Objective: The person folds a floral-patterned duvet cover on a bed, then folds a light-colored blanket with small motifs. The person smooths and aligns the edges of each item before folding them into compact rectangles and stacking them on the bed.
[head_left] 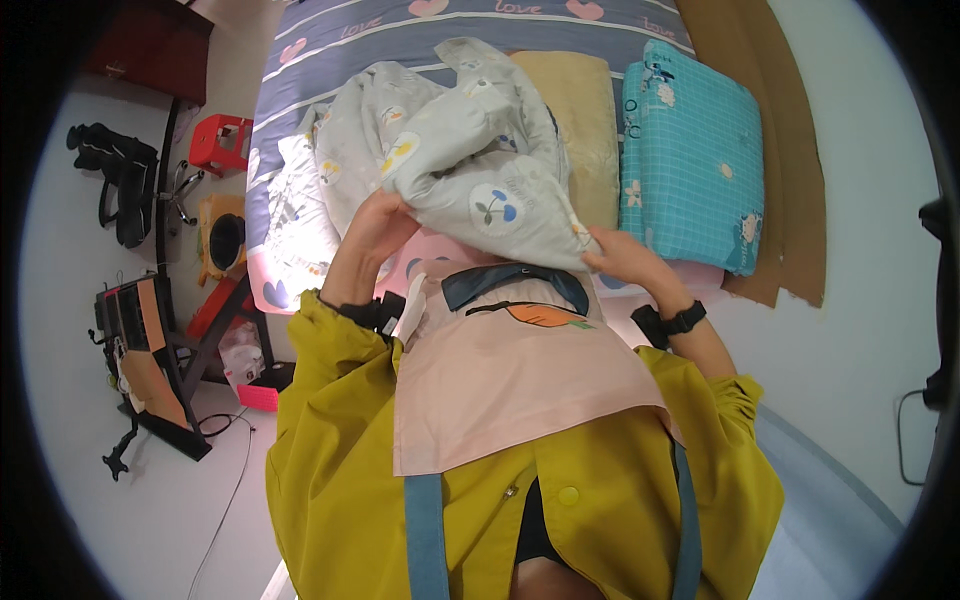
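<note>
A light grey quilt (450, 150) printed with cherries and flowers lies bunched on the bed in front of me. My left hand (385, 225) is closed on its near edge, the fingertips hidden in the folds. At the other end of that edge, my right hand (628, 258) pinches a corner of the quilt. Between my hands the cloth hangs in a loose fold above my pink apron (530, 370). A white patterned part (297, 210) lies at the left, brightly lit; I cannot tell whether it belongs to the same quilt.
Right of the quilt are a folded beige pad (580, 120) and a folded turquoise checked quilt (695, 160). A striped blue-grey sheet (370, 25) covers the bed, with brown board (790, 200) along its right. A red stool (220, 145) and a desk (160, 370) stand left.
</note>
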`<state>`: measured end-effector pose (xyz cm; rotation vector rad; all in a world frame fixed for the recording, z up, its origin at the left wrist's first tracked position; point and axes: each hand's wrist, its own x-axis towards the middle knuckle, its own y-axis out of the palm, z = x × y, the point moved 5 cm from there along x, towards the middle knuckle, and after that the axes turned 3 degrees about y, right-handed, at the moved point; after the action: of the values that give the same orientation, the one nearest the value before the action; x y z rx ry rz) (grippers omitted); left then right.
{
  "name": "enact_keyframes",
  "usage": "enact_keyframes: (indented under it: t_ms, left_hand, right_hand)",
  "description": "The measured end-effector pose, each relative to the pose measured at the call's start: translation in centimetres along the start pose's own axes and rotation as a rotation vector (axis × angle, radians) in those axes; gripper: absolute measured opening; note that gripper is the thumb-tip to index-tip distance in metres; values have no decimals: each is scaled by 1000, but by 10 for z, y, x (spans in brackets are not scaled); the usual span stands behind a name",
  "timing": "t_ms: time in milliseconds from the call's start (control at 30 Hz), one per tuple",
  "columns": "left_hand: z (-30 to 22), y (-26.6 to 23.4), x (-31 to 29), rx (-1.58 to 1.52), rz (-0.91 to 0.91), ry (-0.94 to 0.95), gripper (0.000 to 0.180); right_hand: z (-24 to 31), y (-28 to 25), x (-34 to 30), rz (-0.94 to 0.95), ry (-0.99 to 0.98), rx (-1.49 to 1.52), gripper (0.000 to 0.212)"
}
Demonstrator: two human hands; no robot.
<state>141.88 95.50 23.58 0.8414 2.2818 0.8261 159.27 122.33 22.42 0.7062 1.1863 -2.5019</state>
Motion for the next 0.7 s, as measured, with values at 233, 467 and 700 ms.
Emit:
enact_keyframes:
  t_ms: [233, 467, 700]
  left_hand:
    - [2, 20, -52, 27, 73, 63, 49]
    - [28, 35, -68, 772, 34, -208, 40]
    - [-34, -45, -55, 820, -259, -82, 38]
  right_hand:
    - [57, 6, 74, 184, -22, 794, 52]
    - [143, -15, 98, 185, -137, 1397, 53]
    - [161, -9, 57, 352, -431, 579, 38]
